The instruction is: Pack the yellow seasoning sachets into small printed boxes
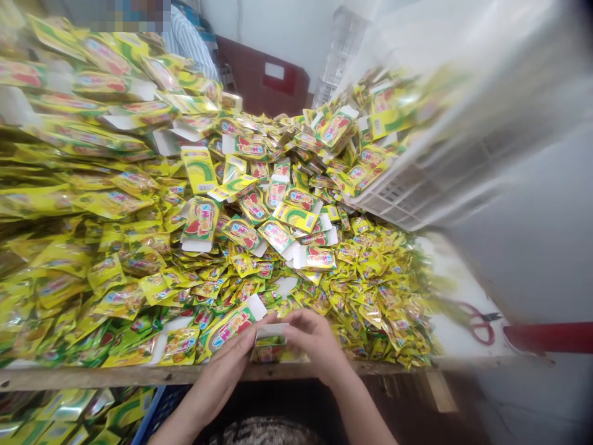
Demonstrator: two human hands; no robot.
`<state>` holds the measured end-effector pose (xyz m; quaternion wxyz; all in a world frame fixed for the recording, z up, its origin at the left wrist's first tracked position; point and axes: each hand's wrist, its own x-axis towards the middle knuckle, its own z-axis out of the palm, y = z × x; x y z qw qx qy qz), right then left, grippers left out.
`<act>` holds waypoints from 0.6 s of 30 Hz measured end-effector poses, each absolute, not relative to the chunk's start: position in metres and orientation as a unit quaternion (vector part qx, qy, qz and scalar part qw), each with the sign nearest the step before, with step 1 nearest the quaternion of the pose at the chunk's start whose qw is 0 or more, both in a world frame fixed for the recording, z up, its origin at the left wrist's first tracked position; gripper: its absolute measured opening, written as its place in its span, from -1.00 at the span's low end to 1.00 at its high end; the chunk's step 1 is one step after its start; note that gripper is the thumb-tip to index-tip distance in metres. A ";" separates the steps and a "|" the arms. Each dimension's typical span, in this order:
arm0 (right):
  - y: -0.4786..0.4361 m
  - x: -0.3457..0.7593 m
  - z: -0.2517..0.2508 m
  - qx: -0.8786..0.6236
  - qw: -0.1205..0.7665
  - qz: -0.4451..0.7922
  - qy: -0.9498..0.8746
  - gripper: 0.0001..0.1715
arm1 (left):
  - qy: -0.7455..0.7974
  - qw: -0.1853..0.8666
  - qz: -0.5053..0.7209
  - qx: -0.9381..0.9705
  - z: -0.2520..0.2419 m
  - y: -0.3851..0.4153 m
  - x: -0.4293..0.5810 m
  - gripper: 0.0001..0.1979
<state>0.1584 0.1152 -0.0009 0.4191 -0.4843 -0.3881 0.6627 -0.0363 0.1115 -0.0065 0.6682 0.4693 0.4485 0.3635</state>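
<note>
My left hand [222,371] and my right hand [315,340] meet at the table's front edge, gripping a small white card with a yellow sachet [269,345] from either side. The fingers hide part of the card. Just beyond my left hand lies a long yellow packet with a white header [229,327]. A large heap of yellow printed sachets [259,272] covers the table in front of my hands, with many white-topped packets among them.
A white plastic crate [417,136] tilts over the heap at upper right. Red-handled scissors [477,321] lie on the white tabletop [463,290] at right. A person in a striped shirt [188,43] stands beyond the heap. A blue crate [152,414] sits below the table's wooden edge [139,374].
</note>
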 end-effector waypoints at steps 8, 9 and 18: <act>0.125 0.150 0.006 -0.506 0.462 0.494 -0.535 -0.82 | 0.523 0.590 0.403 0.465 -0.003 0.132 -0.030 -0.76; 0.126 0.150 0.007 -0.502 0.470 0.487 -0.538 -0.81 | 0.526 0.577 0.413 0.468 -0.004 0.134 -0.029 -0.76; 0.127 0.150 0.001 -0.529 0.486 0.511 -0.472 -0.83 | 0.502 0.481 0.419 0.583 -0.008 0.140 -0.026 -0.76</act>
